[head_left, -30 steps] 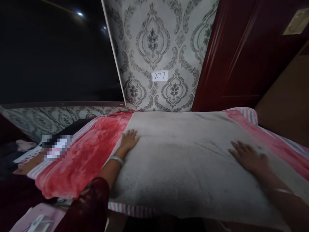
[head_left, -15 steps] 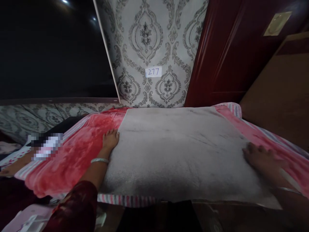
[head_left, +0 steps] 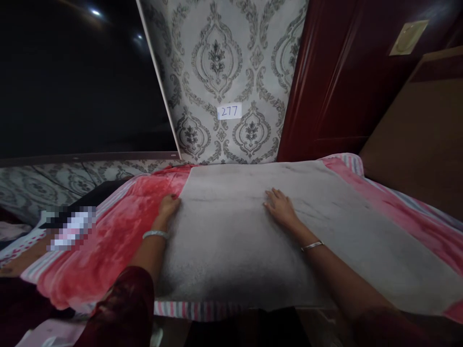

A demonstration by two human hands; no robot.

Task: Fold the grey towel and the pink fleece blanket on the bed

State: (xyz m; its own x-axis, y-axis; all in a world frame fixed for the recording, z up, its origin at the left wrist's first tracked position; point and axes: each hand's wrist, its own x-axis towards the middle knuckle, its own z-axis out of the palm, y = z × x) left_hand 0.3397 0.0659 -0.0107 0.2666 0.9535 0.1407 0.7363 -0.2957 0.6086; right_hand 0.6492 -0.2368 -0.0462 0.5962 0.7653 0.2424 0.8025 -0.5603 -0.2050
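A grey fleece cloth lies spread flat over a red plush blanket with a striped border. My left hand rests at the grey cloth's left edge, fingers curled over it where it meets the red blanket. My right hand lies flat and open on the middle of the grey cloth, fingers stretched toward the wall. Both wrists carry silver bangles.
Patterned grey wallpaper with a small label reading 277 stands behind. A dark red door and a brown panel are at the right. A dark window fills the left. Dark items lie at the far left.
My right hand has moved from the cloth's right side to its middle. My left hand stayed at the left edge, its fingers now curled there.
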